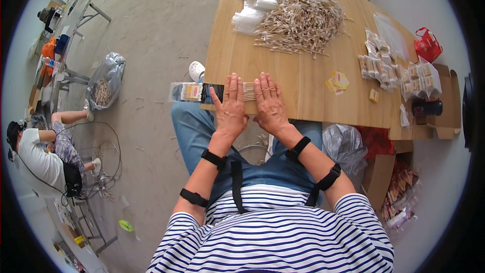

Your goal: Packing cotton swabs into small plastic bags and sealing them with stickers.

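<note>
Both my hands lie flat near the front edge of the wooden table (303, 76). A short row of cotton swabs (249, 91) shows between them, and their ends are hidden by my fingers. My left hand (231, 110) has its fingers stretched out and its thumb apart, over a dark strip (217, 92). My right hand (271, 102) lies beside it, fingers straight, touching the other side of the row. Left of my left hand, a swab pack (192, 91) with a yellow label sits at the table corner in clear film.
A large heap of loose swabs (303, 17) lies at the back beside clear bags (248, 20). Yellow cards (337, 82) and stacked packs (379, 65) are to the right. A cardboard box (447, 103) stands at the far right. A person (43, 156) sits at the left.
</note>
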Action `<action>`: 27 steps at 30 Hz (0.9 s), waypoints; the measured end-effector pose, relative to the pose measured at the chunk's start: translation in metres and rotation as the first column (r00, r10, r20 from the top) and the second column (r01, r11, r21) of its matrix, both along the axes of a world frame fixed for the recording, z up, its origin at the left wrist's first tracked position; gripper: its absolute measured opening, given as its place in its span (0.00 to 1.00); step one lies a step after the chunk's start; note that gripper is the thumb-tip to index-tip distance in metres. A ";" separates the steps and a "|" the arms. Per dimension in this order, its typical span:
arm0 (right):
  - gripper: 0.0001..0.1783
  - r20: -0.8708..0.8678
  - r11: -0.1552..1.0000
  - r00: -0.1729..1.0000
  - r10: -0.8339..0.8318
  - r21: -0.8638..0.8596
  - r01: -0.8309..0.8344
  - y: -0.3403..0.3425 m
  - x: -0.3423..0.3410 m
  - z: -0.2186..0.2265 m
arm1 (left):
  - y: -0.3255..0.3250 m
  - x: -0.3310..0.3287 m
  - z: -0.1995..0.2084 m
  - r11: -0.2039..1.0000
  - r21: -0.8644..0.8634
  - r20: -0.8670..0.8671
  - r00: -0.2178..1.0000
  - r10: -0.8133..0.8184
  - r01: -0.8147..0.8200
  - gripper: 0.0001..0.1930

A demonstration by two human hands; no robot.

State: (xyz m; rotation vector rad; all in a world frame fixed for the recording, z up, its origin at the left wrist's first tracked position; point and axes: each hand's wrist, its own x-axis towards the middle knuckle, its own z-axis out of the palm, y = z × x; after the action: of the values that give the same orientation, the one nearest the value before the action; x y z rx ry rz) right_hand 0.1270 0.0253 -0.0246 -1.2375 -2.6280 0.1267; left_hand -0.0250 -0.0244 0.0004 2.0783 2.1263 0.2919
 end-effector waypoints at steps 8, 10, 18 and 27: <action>0.57 -0.064 0.994 0.996 -0.063 -0.090 0.057 -0.012 -0.027 0.011 | 0.000 -0.004 -0.022 0.998 0.069 -0.191 0.982 0.007 0.007 0.60; 0.52 -0.088 0.991 0.993 -0.080 -0.110 0.070 -0.012 -0.029 0.010 | 0.000 -0.004 -0.021 0.998 0.068 -0.183 0.983 0.007 0.005 0.60; 0.50 -0.059 0.995 0.997 -0.057 -0.081 0.052 -0.011 -0.030 0.008 | 0.000 -0.001 -0.023 0.994 0.103 -0.147 0.989 -0.006 0.021 0.50; 0.63 -0.008 0.996 0.999 -0.032 -0.086 0.031 -0.009 -0.018 0.003 | 0.001 0.005 -0.023 0.992 0.125 -0.147 0.989 0.012 0.006 0.46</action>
State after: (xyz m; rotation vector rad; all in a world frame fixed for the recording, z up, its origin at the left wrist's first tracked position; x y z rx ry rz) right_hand 0.1086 0.0162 -0.0217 -1.3013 -2.6188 0.2413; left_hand -0.0195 -0.0230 -0.0228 2.2310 2.2489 0.2862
